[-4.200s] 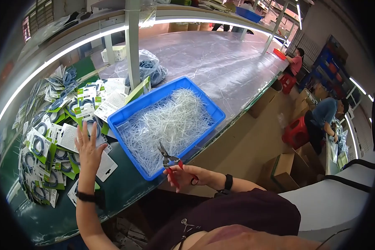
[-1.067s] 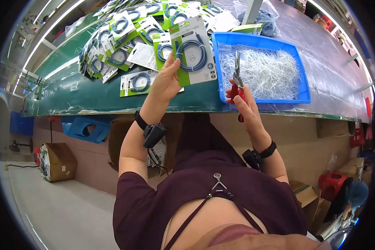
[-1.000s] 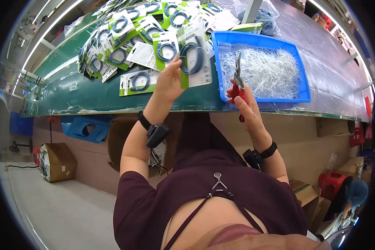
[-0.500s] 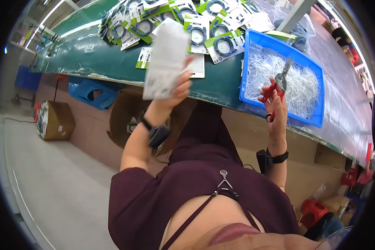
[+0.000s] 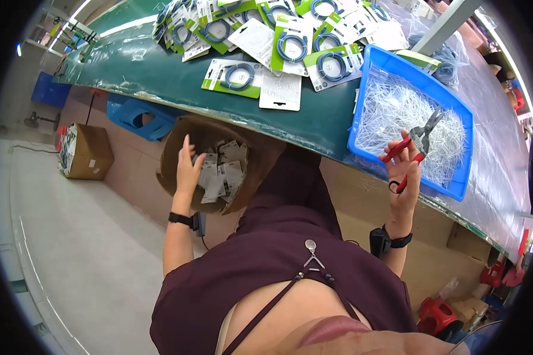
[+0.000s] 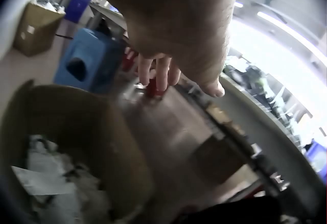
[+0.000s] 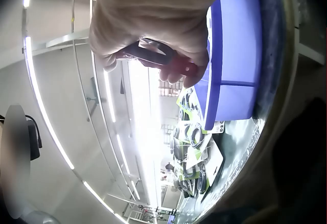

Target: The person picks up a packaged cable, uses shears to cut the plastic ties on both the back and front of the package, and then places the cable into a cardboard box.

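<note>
My left hand (image 5: 188, 173) holds nothing, its fingers spread beside and over the cardboard box (image 5: 170, 155) of carded packs (image 5: 222, 177) below the table edge. The left wrist view has that hand (image 6: 173, 35) above and to the right of the same box (image 6: 120, 157). My right hand (image 5: 404, 177) grips red-handled cutters (image 5: 404, 148), their blades parted over the blue tray (image 5: 361, 97) of clear plastic strands (image 5: 397, 112). Red handles (image 7: 181, 66) show under the right hand (image 7: 153, 25) in the right wrist view.
Carded coiled cables (image 5: 293, 47) lie heaped on the green table (image 5: 177, 89), with a white-backed card (image 5: 280, 92) near its front edge. A blue stool (image 5: 139, 118) and another cardboard box (image 5: 92, 155) stand on the floor at left. A grey post (image 5: 447, 26) rises behind the tray.
My left hand has moved down and left from the table edge to the box and let go of the pack. The right hand, still holding the cutters, appears slightly lower and farther right.
</note>
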Available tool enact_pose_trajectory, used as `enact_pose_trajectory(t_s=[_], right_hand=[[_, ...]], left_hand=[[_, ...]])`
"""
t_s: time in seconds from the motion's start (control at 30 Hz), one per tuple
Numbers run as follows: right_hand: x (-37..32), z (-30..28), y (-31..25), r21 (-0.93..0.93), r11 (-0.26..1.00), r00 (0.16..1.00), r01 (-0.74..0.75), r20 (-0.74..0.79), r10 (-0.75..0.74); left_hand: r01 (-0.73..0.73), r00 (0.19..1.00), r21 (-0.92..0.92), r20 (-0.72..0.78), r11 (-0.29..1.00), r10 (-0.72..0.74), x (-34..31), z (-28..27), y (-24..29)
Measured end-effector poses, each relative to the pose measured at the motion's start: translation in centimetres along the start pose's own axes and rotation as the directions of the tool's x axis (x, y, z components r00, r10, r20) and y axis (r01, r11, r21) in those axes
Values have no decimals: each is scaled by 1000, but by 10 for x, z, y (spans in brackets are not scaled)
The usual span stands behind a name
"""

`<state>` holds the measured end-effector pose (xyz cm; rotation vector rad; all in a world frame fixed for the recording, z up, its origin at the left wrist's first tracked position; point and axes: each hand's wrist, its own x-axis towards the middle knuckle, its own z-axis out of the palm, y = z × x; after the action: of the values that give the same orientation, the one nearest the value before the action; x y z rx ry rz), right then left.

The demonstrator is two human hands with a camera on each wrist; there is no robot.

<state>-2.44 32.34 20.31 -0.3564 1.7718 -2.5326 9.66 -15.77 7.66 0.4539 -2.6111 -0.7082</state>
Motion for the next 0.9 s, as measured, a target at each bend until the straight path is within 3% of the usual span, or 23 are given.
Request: enact_pose_trajectory(t_s=[0.03,0.1,0.23,0.3,0.33,0.43,0.57,0.73,0.8,0.83,0.87,0.9], right_hand=[[0,1,0,-22,1000,1000,-4,7,4],[-2,4,-2,-19,1000,1000,2,1,-2],[-11,3,-7,-12,1000,999,10,-30,-10],[-18,0,-9,2,1000,998,8,-60,-8],[-21,-2,-10,-2,1000,998,14,-64,-14],[-29,-9,-12,26,1000,996,16,-88,-13],[-34,-14,-12,66,998,993,3,-118,5],[-43,-19,-18,8,999,994,36,-102,-35],[-46,-21,-16,38,998,994,44,-101,-40],[-46,-22,-16,52,997,994,51,-99,-45],[-46,-22,-15,61,997,994,57,-98,-51],[-47,-22,-13,62,997,994,51,-102,-44]], left_hand=[[36,999,-316,22,948,-31,26,5,23],[-72,992,-370,73,926,106,81,11,65],[-224,965,-561,-12,797,263,185,41,154],[-327,928,-265,89,907,361,226,58,178],[-333,926,-270,87,903,368,234,67,189],[-306,943,215,202,927,265,248,87,219],[-252,955,307,235,918,183,261,117,223],[-263,963,326,143,908,227,277,112,203],[-121,965,-42,228,992,127,281,84,201],[-27,956,-223,279,975,90,281,75,202],[-34,957,-216,273,976,94,278,71,204],[47,959,-508,265,860,104,273,70,206]])
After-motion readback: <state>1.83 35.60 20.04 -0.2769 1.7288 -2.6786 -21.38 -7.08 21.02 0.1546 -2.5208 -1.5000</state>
